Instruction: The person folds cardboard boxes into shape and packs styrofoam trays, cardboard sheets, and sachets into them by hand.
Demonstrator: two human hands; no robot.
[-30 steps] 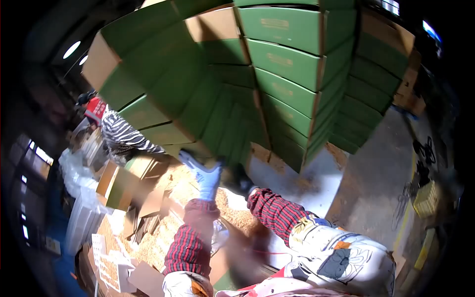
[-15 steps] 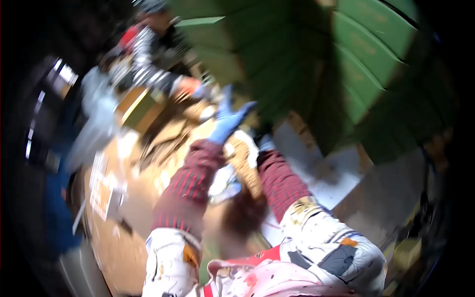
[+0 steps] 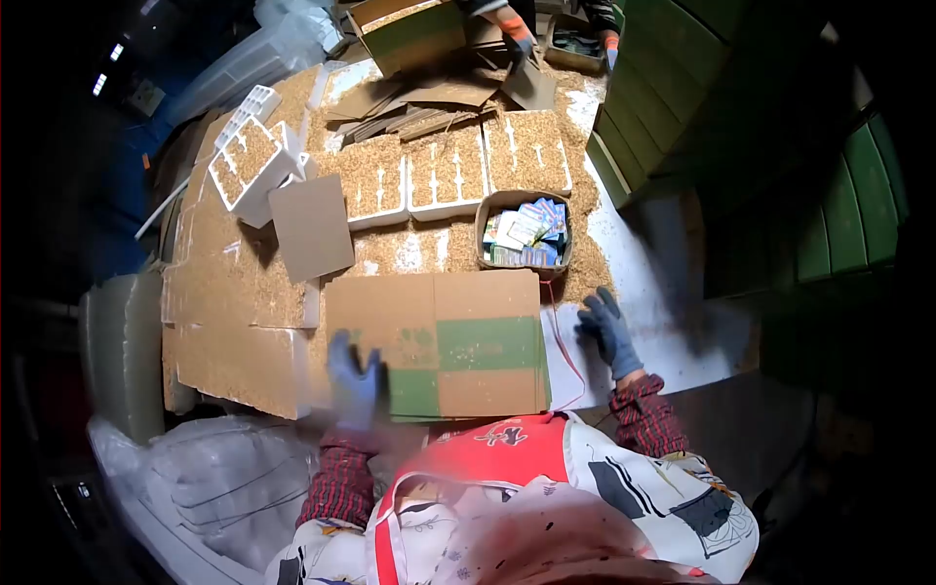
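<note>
A flattened cardboard box point(image 3: 487, 343) with green printed patches lies on the work surface in front of me. My left hand point(image 3: 354, 382), gloved in blue-grey, is at its left edge with thumb and fingers apart; whether it touches the cardboard I cannot tell. To the right of the cardboard, my right hand point(image 3: 608, 333) hovers with its fingers apart and nothing in them. Just beyond the cardboard stands a small open bin point(image 3: 482, 240) filled with blue and white printed packets point(image 3: 531, 226). A red string point(image 3: 558, 336) runs down beside the cardboard.
White foam trays point(image 3: 444, 174) full of tan granules stand behind, with flat cardboard pieces point(image 3: 429, 102) piled beyond. A tilted foam tray point(image 3: 249, 166) and brown card point(image 3: 312, 229) are at left. Stacked green boxes point(image 3: 653, 88) rise at right. A co-worker's gloved hand point(image 3: 517, 34) shows at the top.
The view has tilted down towards the work surface. My hands, stretched forward near the green boxes before, are now drawn back and apart on either side of the flattened cardboard box.
</note>
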